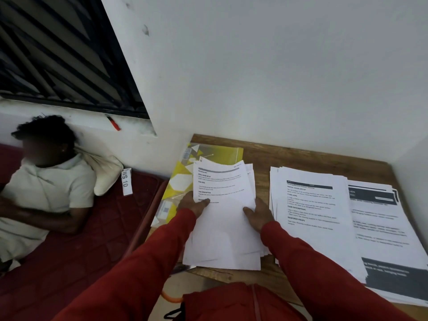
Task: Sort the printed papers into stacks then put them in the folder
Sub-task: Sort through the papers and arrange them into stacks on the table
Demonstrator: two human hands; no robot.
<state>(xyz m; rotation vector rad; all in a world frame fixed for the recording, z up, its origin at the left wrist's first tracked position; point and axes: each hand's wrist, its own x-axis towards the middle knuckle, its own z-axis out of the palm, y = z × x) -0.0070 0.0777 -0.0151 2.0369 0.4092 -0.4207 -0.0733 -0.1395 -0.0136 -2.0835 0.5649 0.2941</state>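
Observation:
Three stacks of printed papers lie on a wooden table [259, 156]. The left stack [224, 228] rests partly on a yellow, grey and white folder [183, 179] at the table's left edge. My left hand [193, 203] grips this stack's left edge with the thumb on top. My right hand [258, 215] holds its right edge the same way. A middle stack [310, 218] lies to the right of my hands, and a right stack [384, 242] with dark printed bands lies beyond it. Both arms wear red sleeves.
White walls close the table in at the back and right. To the left, a person in a light shirt lies on a dark red mattress [76, 239] with a pillow [107, 174] and a "WS 10" tag [126, 181]. A barred window [58, 52] is above.

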